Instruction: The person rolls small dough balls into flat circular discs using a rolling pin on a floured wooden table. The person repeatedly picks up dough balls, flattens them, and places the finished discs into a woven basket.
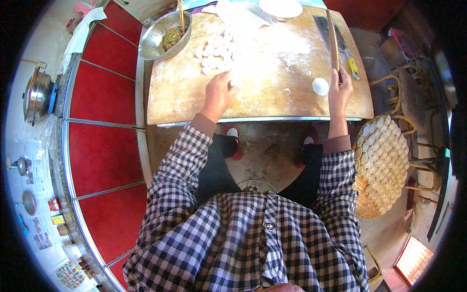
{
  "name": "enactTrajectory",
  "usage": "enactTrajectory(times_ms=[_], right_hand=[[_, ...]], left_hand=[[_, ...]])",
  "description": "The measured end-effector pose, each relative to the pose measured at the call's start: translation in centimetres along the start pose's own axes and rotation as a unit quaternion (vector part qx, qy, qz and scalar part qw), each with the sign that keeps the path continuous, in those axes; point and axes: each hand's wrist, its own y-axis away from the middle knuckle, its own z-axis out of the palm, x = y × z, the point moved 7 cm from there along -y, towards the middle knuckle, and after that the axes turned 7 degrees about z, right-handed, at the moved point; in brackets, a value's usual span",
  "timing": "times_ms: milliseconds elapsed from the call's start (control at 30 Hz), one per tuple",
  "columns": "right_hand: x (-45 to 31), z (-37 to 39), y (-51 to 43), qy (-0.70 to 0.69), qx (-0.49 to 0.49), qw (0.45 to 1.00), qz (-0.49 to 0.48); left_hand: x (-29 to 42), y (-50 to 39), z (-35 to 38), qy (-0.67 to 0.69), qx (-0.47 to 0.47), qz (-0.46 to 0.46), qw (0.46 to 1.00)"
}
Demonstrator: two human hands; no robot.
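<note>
My right hand (340, 89) grips one end of a wooden rolling pin (333, 43), which points away from me over the right side of the floured wooden board (182, 102). Just left of that hand lies a flat round dough wrapper (320, 86). My left hand (219, 91) is over the board's left half, fingers curled around a small pale piece of dough (232, 83), partly lost in glare. Beyond it, several small dough pieces (215, 54) lie clustered. A cleaver with a yellow handle (351, 65) rests beside the rolling pin, its blade partly covered by the pin.
A metal bowl (147, 43) of chopped filling (171, 38) with chopsticks (181, 16) stands at the board's far left corner. A white plate (281, 8) sits at the far edge. At right, a woven tray (365, 204) bears many dumplings (383, 160) near chairs (410, 95). Red cabinets (105, 153) line the left.
</note>
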Motion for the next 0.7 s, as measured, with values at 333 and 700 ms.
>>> enactTrajectory(times_ms=[333, 700], right_hand=[[-0.3, 0.4, 0.5, -0.016, -0.013, 1.0, 0.009], [-1.8, 0.9, 1.0, 0.016, -0.023, 0.999, -0.028]], left_hand=[[4.1, 3.6, 1.5, -0.134, -0.144, 0.099, 0.975], [-0.9, -0.4, 0.8, 0.037, -0.019, 0.006, 0.999]])
